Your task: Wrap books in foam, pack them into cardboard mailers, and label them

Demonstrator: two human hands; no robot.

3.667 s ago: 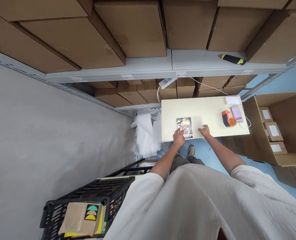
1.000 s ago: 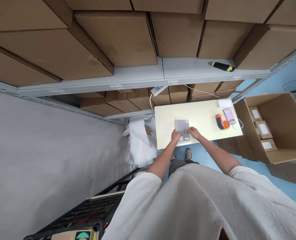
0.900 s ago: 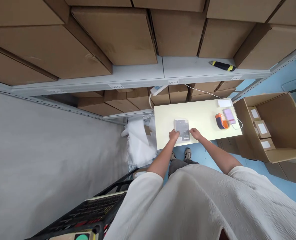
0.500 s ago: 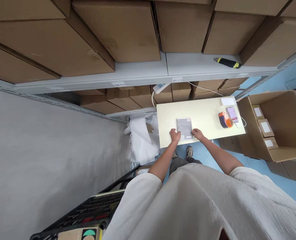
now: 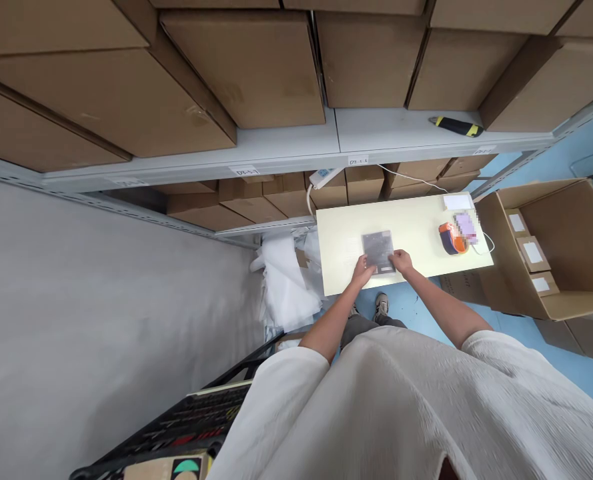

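Observation:
A flat grey rectangular package with a clear-looking edge (image 5: 379, 250) is over the near part of the pale yellow table (image 5: 339, 230). My left hand (image 5: 363, 271) grips its lower left corner, thumb on top. On the opposite side, my right hand (image 5: 401, 261) pinches the right edge. The package tilts slightly, and I cannot tell whether it still touches the tabletop. Farther right on the table are an orange and dark purple tape roll or band (image 5: 451, 239), a blurred purple item (image 5: 465, 228) and a white box (image 5: 457, 202).
Cardboard boxes (image 5: 256, 67) fill the shelf above, where a black and yellow cutter (image 5: 457, 127) lies. A power strip (image 5: 325, 177) hangs behind the table. White wrapping sheets (image 5: 286, 280) are at left, an open carton (image 5: 571, 247) at right, a black crate (image 5: 176, 427) at lower left.
The package has shifted right and slightly away from me, turning a little, with both hands moving along. Its face looks darker now. My left thumb lies farther over its lower edge.

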